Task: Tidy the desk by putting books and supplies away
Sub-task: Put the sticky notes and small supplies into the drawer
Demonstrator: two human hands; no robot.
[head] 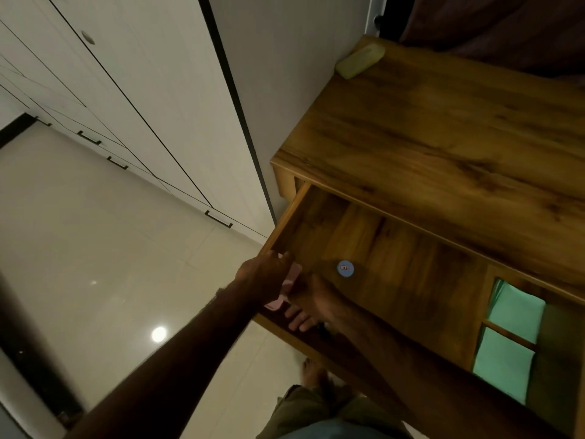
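Observation:
The wooden desk (pixel 443 128) has its top drawer (pixel 395 248) pulled out. A small round blue item (pixel 345 268) lies on the drawer floor near the front. At the drawer's front left corner my left hand (pixel 264 277) grips a flat pink object (pixel 292 277), whose lower end (pixel 274 304) sticks out below the hand. My right hand (pixel 311 301) lies across the drawer's front edge just right of the pink object, and its fairly straight fingers reach out over the rim. I cannot tell whether they touch the pink object.
A pale yellow-green object (pixel 359 61) sits at the desk's far corner by the wall. Green items (pixel 512 312) fill two compartments at the drawer's right end. White cabinets with dark handles (pixel 218 218) line the left, above the tiled floor (pixel 110 248). My foot (pixel 313 375) stands under the drawer.

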